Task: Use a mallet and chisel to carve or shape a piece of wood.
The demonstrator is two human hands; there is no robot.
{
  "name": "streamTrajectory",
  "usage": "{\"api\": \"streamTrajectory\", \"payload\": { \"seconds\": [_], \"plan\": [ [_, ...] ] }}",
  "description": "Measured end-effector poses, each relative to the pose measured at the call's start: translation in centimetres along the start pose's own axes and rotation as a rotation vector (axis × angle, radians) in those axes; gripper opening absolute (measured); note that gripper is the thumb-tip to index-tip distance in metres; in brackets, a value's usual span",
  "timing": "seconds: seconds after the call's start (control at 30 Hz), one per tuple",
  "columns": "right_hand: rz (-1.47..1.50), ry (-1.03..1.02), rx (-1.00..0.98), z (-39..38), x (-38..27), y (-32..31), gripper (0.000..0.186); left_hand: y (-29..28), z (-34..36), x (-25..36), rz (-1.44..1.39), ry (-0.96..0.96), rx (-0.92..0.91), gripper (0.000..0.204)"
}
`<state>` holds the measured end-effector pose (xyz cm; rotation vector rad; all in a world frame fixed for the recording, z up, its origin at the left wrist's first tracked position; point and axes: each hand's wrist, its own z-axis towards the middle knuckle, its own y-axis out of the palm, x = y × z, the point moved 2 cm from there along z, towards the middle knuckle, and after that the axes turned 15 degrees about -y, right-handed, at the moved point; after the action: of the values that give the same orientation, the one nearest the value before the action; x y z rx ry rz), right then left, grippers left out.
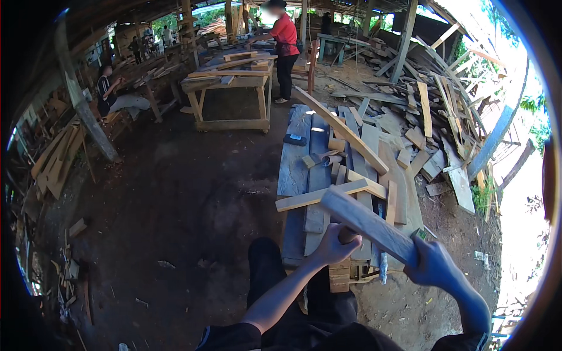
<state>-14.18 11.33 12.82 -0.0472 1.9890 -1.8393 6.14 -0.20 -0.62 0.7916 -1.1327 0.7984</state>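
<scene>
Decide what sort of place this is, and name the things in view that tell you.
Probably an open-sided woodworking shed: the right hand grips a length of timber, a workbench is strewn with cut wood, and a large heap of boards lies beyond, to the right.

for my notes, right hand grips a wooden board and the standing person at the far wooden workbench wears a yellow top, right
Not yellow: the head view shows the standing person at the far wooden workbench in a red top. The right hand does grip a wooden board.
</scene>
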Motion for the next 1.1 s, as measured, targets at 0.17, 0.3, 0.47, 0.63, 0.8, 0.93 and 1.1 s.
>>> {"api": "streamTrajectory", "payload": {
  "seconds": [0.17,0.3,0.47,0.63,0.8,0.93,1.1],
  "plan": [
    [-0.387,-0.015,0.295,-0.9,-0.7,-4.7,0.028,-0.9,-0.2,-0.3,-0.050,-0.108,0.016,0.020],
    [-0.433,0.011,0.282,-1.7,-0.7,-6.7,0.042,0.3,0.3,0.2,0.005,-0.075,-0.007,0.018],
    [-0.661,0.143,0.349,1.9,-2.0,-8.5,0.053,0.9,1.1,0.2,-0.010,-0.105,0.014,0.018],
    [-0.373,0.151,1.048,5.1,-4.1,-7.5,0.048,0.6,-0.3,0.1,0.001,-0.058,0.069,0.018],
    [0.213,0.042,1.153,5.3,-0.9,0.3,0.032,0.1,-0.7,-0.5,0.093,-0.018,0.173,0.013],
    [0.092,0.483,0.602,2.9,0.8,4.8,0.039,-1.0,-1.5,-1.4,-0.061,-0.080,0.072,0.019],
    [0.350,0.497,0.498,-1.7,4.8,14.6,0.040,0.5,-1.7,-0.6,-0.011,-0.065,0.138,0.025]
  ]
}}
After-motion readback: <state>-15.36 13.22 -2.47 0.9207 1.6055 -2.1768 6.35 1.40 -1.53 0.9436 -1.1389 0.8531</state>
